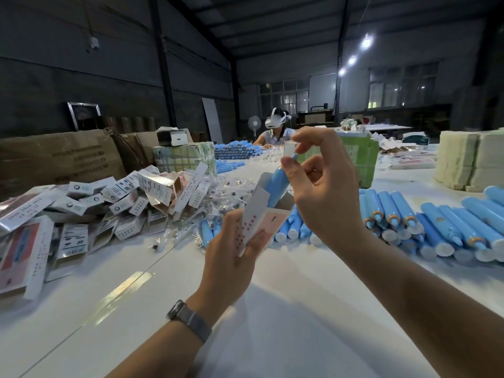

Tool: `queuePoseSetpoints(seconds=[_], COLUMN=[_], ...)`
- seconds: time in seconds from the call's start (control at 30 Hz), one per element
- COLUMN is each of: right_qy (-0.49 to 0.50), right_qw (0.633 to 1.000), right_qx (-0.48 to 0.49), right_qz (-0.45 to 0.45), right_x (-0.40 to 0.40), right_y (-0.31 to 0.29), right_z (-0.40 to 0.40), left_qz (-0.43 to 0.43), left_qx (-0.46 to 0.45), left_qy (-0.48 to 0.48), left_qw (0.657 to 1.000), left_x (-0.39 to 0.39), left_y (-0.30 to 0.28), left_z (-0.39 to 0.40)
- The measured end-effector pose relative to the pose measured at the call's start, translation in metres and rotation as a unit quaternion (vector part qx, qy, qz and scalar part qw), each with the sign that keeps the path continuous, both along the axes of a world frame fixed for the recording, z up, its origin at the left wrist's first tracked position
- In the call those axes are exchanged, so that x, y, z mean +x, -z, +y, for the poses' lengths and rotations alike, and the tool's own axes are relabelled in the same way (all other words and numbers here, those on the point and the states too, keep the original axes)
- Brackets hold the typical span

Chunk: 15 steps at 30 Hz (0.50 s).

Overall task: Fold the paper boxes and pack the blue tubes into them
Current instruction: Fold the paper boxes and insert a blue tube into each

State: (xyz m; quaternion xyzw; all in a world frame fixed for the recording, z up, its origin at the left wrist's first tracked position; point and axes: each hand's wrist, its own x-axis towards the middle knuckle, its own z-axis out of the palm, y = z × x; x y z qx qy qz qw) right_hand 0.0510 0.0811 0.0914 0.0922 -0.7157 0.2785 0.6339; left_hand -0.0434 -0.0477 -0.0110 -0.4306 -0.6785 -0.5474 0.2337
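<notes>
Surface: a long white surface (272, 309) carries everything and runs to a second person (275, 129) seated at its far end.
Cardboard cartons: large brown cardboard cartons (54, 156) stand along the left edge, behind the box heap.
Box heap: a loose pile of folded white and pink paper boxes (81, 211) lies at the left, with crumpled clear plastic wrappers (226, 186) just beside it.
Tube rows: blue plastic tubes with white caps (441, 227) lie side by side at the right; a few more lie directly under the raised hands.
Left hand: the left hand (231, 249), a grey watch (189, 319) on its wrist, has its fingers wrapped around a white and pink paper box (259, 219) held above the surface, its top flaps open.
Right hand: the right hand (327, 192) has its fingers pinching the nozzle end of one blue tube (276, 184).
Held tube: it stands tilted, its lower part already inside the box mouth, its upper part sticking out.
</notes>
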Motion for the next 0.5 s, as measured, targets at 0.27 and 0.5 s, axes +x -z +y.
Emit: queuePoseSetpoints(seconds=[0.27, 0.5], right_qy=[-0.05, -0.049], right_qw=[0.995, 0.988], right_qx=[-0.003, 0.058], right_qz=[-0.086, -0.135], right_x=[-0.003, -0.011], right_y=[0.011, 0.018], right_z=[-0.008, -0.009], left_qz=[-0.008, -0.048], left_qx=[0.013, 0.058], left_qy=[0.012, -0.013], left_qw=[1.0, 0.997], left_x=[-0.001, -0.005], left_y=[-0.001, 0.0], left_z=[-0.001, 0.001])
